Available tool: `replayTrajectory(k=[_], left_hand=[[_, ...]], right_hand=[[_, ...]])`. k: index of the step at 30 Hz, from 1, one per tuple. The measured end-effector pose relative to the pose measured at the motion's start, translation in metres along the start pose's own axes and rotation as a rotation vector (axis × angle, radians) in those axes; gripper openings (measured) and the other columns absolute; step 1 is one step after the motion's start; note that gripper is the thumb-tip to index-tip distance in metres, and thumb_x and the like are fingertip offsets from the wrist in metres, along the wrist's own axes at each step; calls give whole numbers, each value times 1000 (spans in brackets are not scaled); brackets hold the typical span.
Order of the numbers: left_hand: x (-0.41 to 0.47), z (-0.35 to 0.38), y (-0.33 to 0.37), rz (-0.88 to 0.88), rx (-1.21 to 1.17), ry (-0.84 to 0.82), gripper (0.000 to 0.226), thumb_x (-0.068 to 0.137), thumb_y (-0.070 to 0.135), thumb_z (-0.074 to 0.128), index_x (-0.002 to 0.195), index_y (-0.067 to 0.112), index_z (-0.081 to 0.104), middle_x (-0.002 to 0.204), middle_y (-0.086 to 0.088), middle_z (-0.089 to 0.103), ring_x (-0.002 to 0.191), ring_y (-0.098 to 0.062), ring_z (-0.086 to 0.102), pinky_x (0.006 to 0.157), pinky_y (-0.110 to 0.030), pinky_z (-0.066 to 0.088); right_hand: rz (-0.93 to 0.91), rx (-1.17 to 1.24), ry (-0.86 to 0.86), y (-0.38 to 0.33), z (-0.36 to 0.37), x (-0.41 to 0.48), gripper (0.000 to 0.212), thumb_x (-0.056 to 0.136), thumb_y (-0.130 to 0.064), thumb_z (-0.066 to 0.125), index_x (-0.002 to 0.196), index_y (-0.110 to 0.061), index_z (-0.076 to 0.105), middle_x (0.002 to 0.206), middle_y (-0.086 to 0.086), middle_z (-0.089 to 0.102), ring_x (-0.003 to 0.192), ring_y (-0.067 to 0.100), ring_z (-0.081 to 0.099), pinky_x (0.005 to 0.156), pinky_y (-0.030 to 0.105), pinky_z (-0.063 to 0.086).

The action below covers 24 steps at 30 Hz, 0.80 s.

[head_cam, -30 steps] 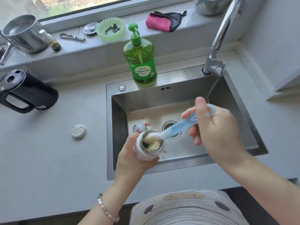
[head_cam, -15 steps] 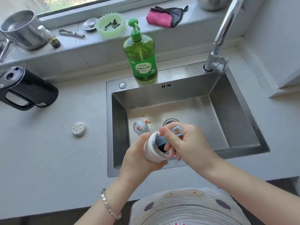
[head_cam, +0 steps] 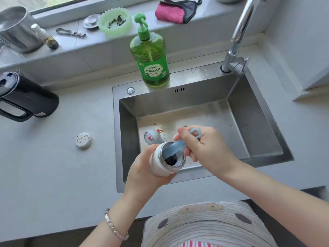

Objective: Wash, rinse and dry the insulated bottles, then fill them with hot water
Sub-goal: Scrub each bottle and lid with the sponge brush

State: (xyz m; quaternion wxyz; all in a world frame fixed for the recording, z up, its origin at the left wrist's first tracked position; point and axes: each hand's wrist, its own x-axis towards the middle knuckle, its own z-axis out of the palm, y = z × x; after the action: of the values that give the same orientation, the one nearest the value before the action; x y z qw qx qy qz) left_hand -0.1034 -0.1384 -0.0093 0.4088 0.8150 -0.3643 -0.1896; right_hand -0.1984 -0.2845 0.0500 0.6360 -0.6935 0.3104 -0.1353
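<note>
A small white insulated bottle (head_cam: 159, 164) with a steel rim is tilted over the front edge of the sink (head_cam: 263, 139). My left hand (head_cam: 142, 172) grips its body from below. My right hand (head_cam: 204, 148) pinches the handle of a light blue bottle brush (head_cam: 175, 147), whose head is down inside the bottle and hidden. A grey bottle lid (head_cam: 153, 137) with a red tab lies on the sink floor behind the bottle. Another round white lid (head_cam: 83, 139) rests on the counter to the left.
A green dish soap pump bottle (head_cam: 151, 63) stands on the sink's back rim, the tap (head_cam: 236, 41) at the right corner. A black kettle (head_cam: 26, 102) sits on the counter at left. The windowsill holds a steel pot (head_cam: 16, 29), green dish (head_cam: 114, 21) and pink cloth (head_cam: 170, 12).
The brush went from resting at the bottle mouth with its sponge head showing to deep inside the bottle; it has now drawn partly back out, with my right hand lifted slightly.
</note>
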Motion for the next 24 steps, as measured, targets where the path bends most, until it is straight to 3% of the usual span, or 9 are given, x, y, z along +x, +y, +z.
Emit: replayTrajectory(k=[4,6,10,15,21,24], left_hand=[[6,-4,-1,-45,59,-33,82,47,19,91,94,68,45,91,21,63,87,3,57,71,-6,42],[5,-2,-1,-92,67,-74,79,49,21,90,94,67,44,90,19,63,85,1,58,70,-14,46],[2,-3,-7,-164,95,-113,72,51,30,88,97,63,45,94,19,61,88,-2,56,72,-22,46],[8,-2,-3,-112,174,-172,75,50,33,87,110,50,44,96,20,60,92,-8,55,77,-33,49],[14,-18,-16,-202,141,-100,67,50,31,89,95,56,45,89,18,60,84,-9,55,67,-22,44],[15,-14,-13,-170,121,-116,69,50,31,89,101,53,48,95,18,61,89,-10,55,74,-27,46]], right_hand=[[-22,-152,-22,7,6,-9,29,93,-26,51,66,-29,62,42,-9,49,40,4,46,49,9,33],[33,-80,-75,3,7,-5,31,93,-27,51,64,-28,62,42,-7,50,37,4,44,46,9,32],[73,73,86,7,-12,9,31,92,-30,50,68,-19,66,43,-1,52,36,11,42,42,16,34],[177,-13,-61,22,7,-5,31,93,-27,50,67,-22,65,44,-4,51,36,8,41,43,15,34],[115,92,192,-15,-51,8,34,95,-23,45,74,-9,67,38,-3,48,31,5,37,36,11,31],[117,102,214,-14,-50,1,35,96,-23,45,75,-6,67,39,-3,48,32,4,36,36,11,31]])
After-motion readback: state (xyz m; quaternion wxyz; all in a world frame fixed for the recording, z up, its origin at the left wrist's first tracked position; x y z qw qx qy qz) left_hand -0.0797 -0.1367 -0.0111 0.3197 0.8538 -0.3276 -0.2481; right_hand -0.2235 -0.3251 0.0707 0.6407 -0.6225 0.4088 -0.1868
